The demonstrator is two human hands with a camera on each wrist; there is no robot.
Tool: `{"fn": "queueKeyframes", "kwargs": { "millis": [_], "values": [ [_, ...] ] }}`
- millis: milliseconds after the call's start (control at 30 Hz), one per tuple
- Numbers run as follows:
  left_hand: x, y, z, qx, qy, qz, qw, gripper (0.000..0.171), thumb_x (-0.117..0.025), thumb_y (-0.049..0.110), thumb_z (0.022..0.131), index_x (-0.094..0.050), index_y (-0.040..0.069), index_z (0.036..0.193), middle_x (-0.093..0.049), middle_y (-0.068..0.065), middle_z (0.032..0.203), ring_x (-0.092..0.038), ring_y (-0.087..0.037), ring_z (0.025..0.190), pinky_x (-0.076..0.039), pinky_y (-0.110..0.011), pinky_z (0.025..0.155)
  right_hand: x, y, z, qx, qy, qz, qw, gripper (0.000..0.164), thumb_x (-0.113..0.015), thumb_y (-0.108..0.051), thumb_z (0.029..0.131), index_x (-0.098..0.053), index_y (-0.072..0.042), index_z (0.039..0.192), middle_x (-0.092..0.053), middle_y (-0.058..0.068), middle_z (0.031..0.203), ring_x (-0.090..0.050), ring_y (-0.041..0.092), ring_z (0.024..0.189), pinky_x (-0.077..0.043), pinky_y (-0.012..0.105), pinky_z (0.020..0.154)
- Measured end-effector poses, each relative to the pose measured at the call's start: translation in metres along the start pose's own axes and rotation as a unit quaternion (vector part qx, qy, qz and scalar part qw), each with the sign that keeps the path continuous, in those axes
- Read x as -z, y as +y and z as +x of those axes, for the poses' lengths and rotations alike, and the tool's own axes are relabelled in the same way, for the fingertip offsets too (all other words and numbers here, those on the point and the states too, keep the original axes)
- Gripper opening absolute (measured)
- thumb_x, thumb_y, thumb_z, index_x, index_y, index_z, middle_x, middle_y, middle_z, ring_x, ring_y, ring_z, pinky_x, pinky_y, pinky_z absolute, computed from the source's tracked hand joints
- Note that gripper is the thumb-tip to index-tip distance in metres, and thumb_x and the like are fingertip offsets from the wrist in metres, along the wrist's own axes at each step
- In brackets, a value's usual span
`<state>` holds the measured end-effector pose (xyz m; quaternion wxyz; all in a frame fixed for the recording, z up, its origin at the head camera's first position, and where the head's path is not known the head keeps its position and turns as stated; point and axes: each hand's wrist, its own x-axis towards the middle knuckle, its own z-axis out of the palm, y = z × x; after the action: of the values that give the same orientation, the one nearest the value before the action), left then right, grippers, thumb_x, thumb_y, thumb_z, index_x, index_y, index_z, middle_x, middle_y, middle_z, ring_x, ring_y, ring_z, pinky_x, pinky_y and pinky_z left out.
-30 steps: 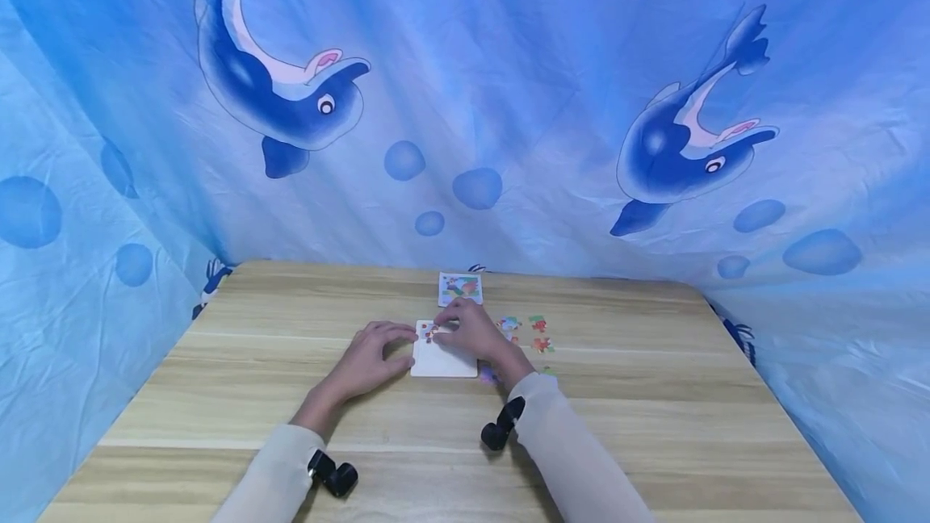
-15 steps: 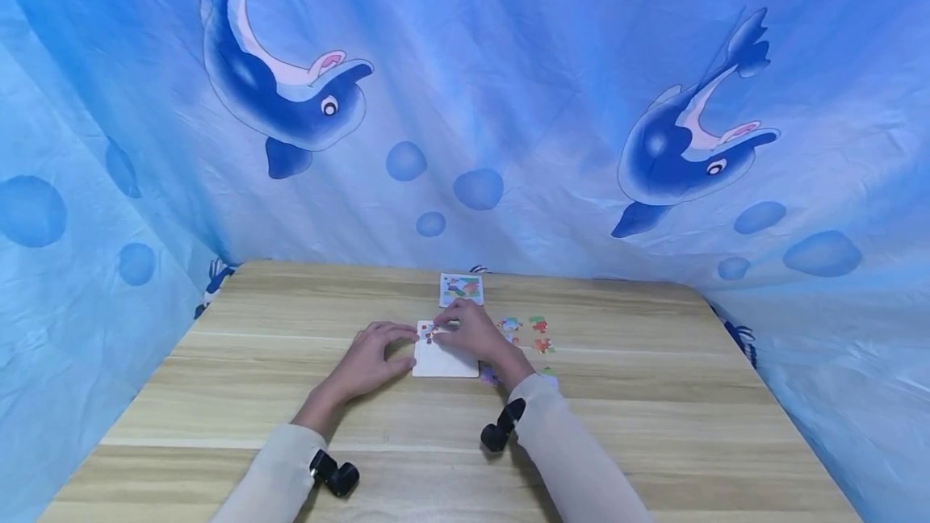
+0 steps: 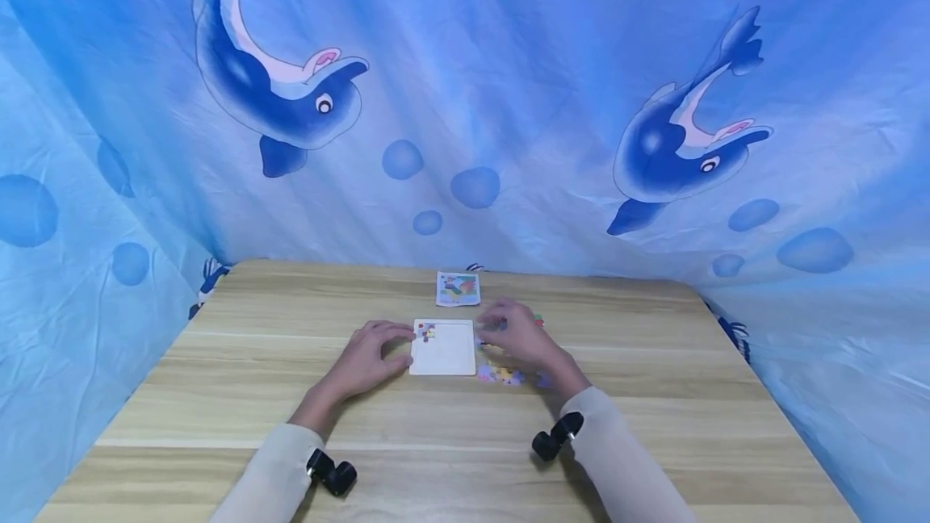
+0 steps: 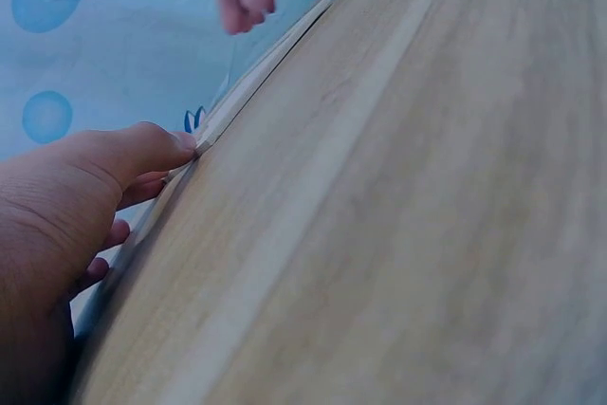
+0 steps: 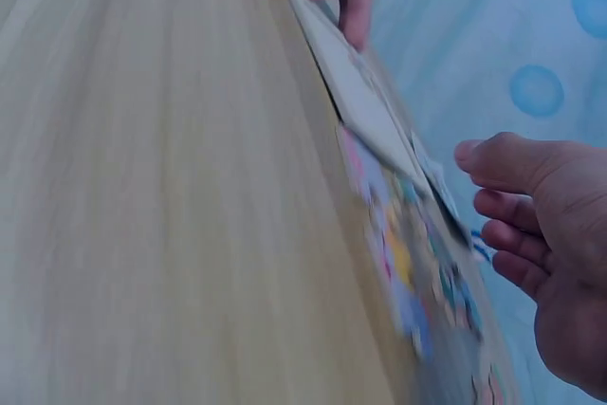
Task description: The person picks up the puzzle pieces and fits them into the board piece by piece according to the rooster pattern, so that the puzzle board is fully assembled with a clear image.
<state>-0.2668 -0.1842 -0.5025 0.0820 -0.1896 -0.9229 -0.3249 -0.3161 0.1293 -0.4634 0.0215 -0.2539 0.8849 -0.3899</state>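
Note:
A white square puzzle tray point(image 3: 454, 353) lies on the wooden table, with a small colourful puzzle piece point(image 3: 426, 332) in its upper left corner. My left hand point(image 3: 370, 360) rests against the tray's left side, fingertips at the upper corner and thumb lower down. In the left wrist view its thumb point(image 4: 156, 147) touches the tray edge. My right hand point(image 3: 517, 336) hovers right of the tray, over loose puzzle pieces point(image 3: 501, 375) that it partly hides. The right wrist view shows its fingers point(image 5: 512, 206) loosely bent with nothing between them.
A square picture card point(image 3: 458, 289) with a colourful print lies behind the tray. Another piece point(image 3: 538, 320) with green and red shows past the right hand. A blue dolphin-print curtain point(image 3: 508, 87) hangs along the table's far edge.
My right hand has left the piece in the tray's upper left corner and moved right, over the loose pieces. The left hand has stayed at the tray's edge.

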Motion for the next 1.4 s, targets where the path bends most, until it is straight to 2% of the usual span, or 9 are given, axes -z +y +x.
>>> {"fn": "queueKeyframes", "kwargs": {
  "millis": [133,267,567,1000,1100,1200,1300,1400],
  "values": [
    [0.001,0.001,0.0,0.002,-0.001,-0.004,1.0,0.041,-0.079,0.031,0.087,-0.073,0.021,0.126,-0.066,-0.002,0.141,-0.053,-0.033,0.137,-0.036,-0.062,0.114,0.004,0.01,-0.008,-0.004,-0.022,-0.017,1.0,0.019,-0.077,-0.017,0.092,-0.079,-0.013,0.111,-0.07,-0.002,0.113,-0.066,0.014,0.103,-0.058,0.035,0.092],
    [0.002,0.002,-0.001,0.002,0.001,-0.004,1.0,0.04,-0.079,0.031,0.087,-0.073,0.02,0.126,-0.067,-0.003,0.141,-0.053,-0.032,0.136,-0.037,-0.062,0.114,0.006,0.016,-0.012,0.002,-0.04,-0.014,0.999,0.017,-0.076,-0.016,0.091,-0.08,-0.015,0.107,-0.07,-0.002,0.111,-0.064,0.013,0.1,-0.056,0.029,0.087],
    [0.002,0.004,-0.002,0.0,0.0,-0.007,1.0,0.041,-0.079,0.03,0.088,-0.073,0.019,0.127,-0.066,-0.004,0.141,-0.053,-0.033,0.136,-0.037,-0.062,0.114,0.003,0.023,-0.015,-0.004,-0.037,-0.025,0.999,0.02,-0.077,-0.018,0.089,-0.08,-0.019,0.109,-0.068,-0.004,0.11,-0.06,0.013,0.093,-0.046,0.039,0.089],
    [0.0,0.001,-0.002,0.001,0.003,0.0,1.0,0.04,-0.079,0.032,0.088,-0.073,0.021,0.127,-0.067,-0.002,0.141,-0.054,-0.032,0.135,-0.038,-0.061,0.112,0.001,0.024,-0.016,0.003,-0.027,-0.011,1.0,0.016,-0.079,-0.018,0.088,-0.08,-0.02,0.104,-0.067,-0.004,0.108,-0.058,0.013,0.087,-0.047,0.028,0.077],
    [0.0,0.0,-0.002,0.001,0.002,-0.002,1.0,0.041,-0.079,0.033,0.088,-0.073,0.021,0.127,-0.066,-0.002,0.141,-0.053,-0.031,0.136,-0.038,-0.06,0.113,0.002,0.022,-0.017,-0.002,-0.024,-0.01,1.0,0.015,-0.079,-0.02,0.088,-0.08,-0.021,0.103,-0.068,-0.005,0.108,-0.059,0.014,0.088,-0.047,0.028,0.078],
    [0.0,0.0,-0.002,0.0,0.004,-0.002,1.0,0.04,-0.079,0.032,0.088,-0.073,0.021,0.127,-0.066,-0.002,0.141,-0.054,-0.031,0.135,-0.038,-0.059,0.112,0.002,0.021,-0.016,-0.006,-0.017,-0.003,1.0,0.014,-0.08,-0.021,0.088,-0.08,-0.023,0.101,-0.067,-0.006,0.109,-0.061,0.013,0.093,-0.051,0.029,0.082],
    [0.0,0.0,-0.002,-0.001,0.006,-0.002,1.0,0.04,-0.079,0.032,0.088,-0.073,0.021,0.126,-0.067,-0.002,0.141,-0.054,-0.031,0.135,-0.038,-0.06,0.112,0.002,0.02,-0.013,-0.002,-0.006,0.003,1.0,0.012,-0.082,-0.023,0.088,-0.08,-0.023,0.1,-0.068,-0.006,0.109,-0.064,0.013,0.098,-0.056,0.029,0.085],
    [0.0,-0.001,-0.001,-0.004,0.007,-0.003,1.0,0.04,-0.079,0.032,0.088,-0.073,0.021,0.127,-0.067,-0.002,0.141,-0.053,-0.032,0.136,-0.038,-0.06,0.113,0.0,0.017,-0.01,0.008,0.004,-0.009,1.0,0.012,-0.082,-0.026,0.088,-0.079,-0.025,0.1,-0.069,-0.007,0.11,-0.065,0.014,0.1,-0.055,0.033,0.09]
  ]
}}
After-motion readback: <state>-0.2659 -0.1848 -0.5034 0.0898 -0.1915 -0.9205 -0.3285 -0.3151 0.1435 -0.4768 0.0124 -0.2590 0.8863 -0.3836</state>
